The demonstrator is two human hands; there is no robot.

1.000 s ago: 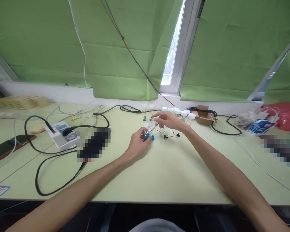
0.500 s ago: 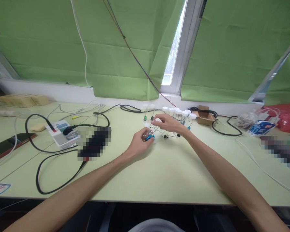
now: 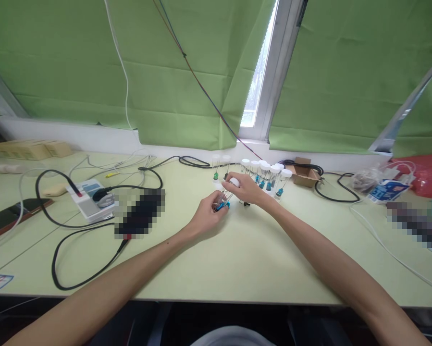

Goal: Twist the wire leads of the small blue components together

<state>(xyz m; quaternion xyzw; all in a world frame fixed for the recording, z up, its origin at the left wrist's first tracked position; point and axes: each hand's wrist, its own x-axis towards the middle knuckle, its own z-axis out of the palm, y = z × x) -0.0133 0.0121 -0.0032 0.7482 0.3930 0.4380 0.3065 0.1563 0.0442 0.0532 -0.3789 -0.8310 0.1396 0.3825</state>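
Note:
My left hand (image 3: pixel 209 211) is closed around a clear plastic tube (image 3: pixel 220 199), held tilted, with a blue-hubbed needle (image 3: pixel 223 206) at its lower end. At the tube's upper end, the fingers of my right hand (image 3: pixel 250 189) are closed on a white cap (image 3: pixel 233 181); whether it sits fully on the tube I cannot tell. A black-hubbed needle (image 3: pixel 246 204) lies on the table under my right wrist. Behind the hands stand several white-capped clear tubes (image 3: pixel 275 175) with blue-hubbed needles inside, and another tube holding a green-hubbed needle (image 3: pixel 216 176).
An open cardboard box (image 3: pixel 305 177) stands right of the tubes. On the left are a white power strip (image 3: pixel 89 202), a black cable (image 3: pixel 57 254) and a pixelated dark object (image 3: pixel 140 214). A red plastic bag (image 3: pixel 428 175) lies at the far right.
My right hand has come slightly down and left with the white cap, closer to the tube. It now covers most of the loose needles on the table. My left hand has barely moved.

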